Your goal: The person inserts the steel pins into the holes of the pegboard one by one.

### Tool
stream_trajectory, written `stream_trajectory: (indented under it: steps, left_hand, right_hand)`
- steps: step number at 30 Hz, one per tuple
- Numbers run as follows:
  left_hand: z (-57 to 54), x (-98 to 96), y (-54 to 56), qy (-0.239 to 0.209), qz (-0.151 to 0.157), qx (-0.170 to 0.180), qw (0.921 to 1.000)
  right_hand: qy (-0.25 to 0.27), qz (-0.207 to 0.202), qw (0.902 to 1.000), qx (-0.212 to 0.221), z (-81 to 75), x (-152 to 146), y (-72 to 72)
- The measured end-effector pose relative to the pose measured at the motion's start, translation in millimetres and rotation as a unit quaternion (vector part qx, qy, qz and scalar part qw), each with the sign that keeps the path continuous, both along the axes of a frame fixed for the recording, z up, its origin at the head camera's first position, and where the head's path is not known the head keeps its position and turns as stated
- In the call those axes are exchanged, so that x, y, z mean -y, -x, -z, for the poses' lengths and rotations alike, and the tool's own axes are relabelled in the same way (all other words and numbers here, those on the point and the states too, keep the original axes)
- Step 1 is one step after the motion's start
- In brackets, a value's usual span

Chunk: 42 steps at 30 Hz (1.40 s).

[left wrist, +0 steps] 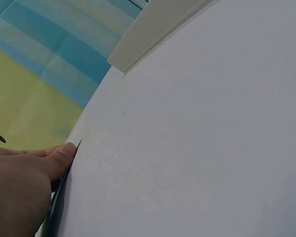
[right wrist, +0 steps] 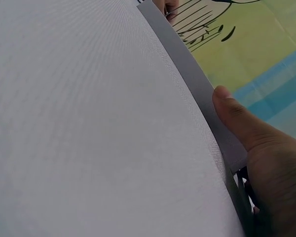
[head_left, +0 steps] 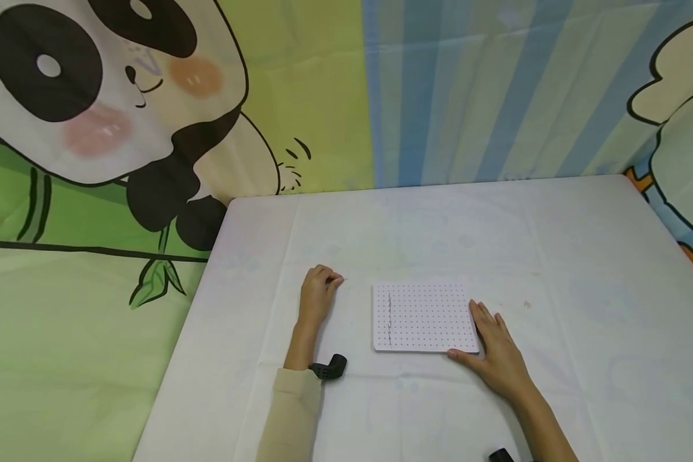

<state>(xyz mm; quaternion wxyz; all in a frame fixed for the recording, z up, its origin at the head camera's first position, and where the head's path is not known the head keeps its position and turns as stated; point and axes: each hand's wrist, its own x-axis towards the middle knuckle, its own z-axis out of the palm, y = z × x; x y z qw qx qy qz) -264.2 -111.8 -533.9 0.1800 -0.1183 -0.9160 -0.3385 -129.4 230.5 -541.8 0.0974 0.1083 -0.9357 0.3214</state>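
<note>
A white pegboard [head_left: 433,321] with rows of small holes lies flat on the table. Along its left side stands a column of thin dark pins [head_left: 389,321]; the right wrist view shows several of these pins [right wrist: 202,27] upright. To the left of the board, my left hand [head_left: 319,294] pinches thumb and fingers together. A slender dark tip [left wrist: 79,143] sticks out past them in the left wrist view, likely a thin pin, mostly hidden. My right hand [head_left: 499,356] rests at the board's near right corner, thumb against the front edge, fairly straight fingers along the right side.
A white cloth covers the table [head_left: 612,359]. Behind it hangs a printed backdrop [head_left: 312,96] with a panda and blue stripes. A black wrist camera [head_left: 330,367] sits by the left sleeve; another black device [head_left: 501,455] shows at the right wrist.
</note>
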Motion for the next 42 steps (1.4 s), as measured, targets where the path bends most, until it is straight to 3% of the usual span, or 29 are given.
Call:
stream_trajectory:
  steps: [7,13,18,23,31,34,37,42]
  left_hand:
    - [2.0,-2.6,-0.2,0.031,0.006,-0.027,0.9991]
    - [4.9,-3.5,-3.4,0.027,-0.005,-0.022,0.9994]
    - [5.1,-3.4,-4.2,-0.034,-0.021,0.002,0.9992]
    - [2.2,-3.0,-0.8,-0.118,-0.031,0.028,0.9921]
    - [0.6,-2.4,-0.4,-0.151,-0.040,0.022,0.9874]
    - [1.8,-2.4,-0.1,-0.193,-0.058,-0.001,0.9795]
    - [1.9,-3.8,1.3,-0.256,-0.070,-0.024,0.9638]
    - [-3.9,-13.0,1.3,-0.351,-0.021,-0.036,0.9355]
  right_hand:
    - [-0.003,0.005,1.0000,0.000,-0.1,0,0.3]
    - [-0.003,0.003,1.0000,0.006,1.5,1,0.2]
    - [-0.005,0.003,1.0000,0.005,1.6,0,1.1]
    - [-0.007,0.006,0.9999,0.008,2.0,0,1.3]
    - [-0.006,0.010,0.9999,0.010,1.8,0,1.3]
    - [-0.005,0.010,0.9999,0.011,2.0,0,0.8]
    - [-0.005,0.012,0.9998,0.012,2.6,0,0.7]
    - [-0.003,0.011,0.9998,0.014,2.8,0,0.4]
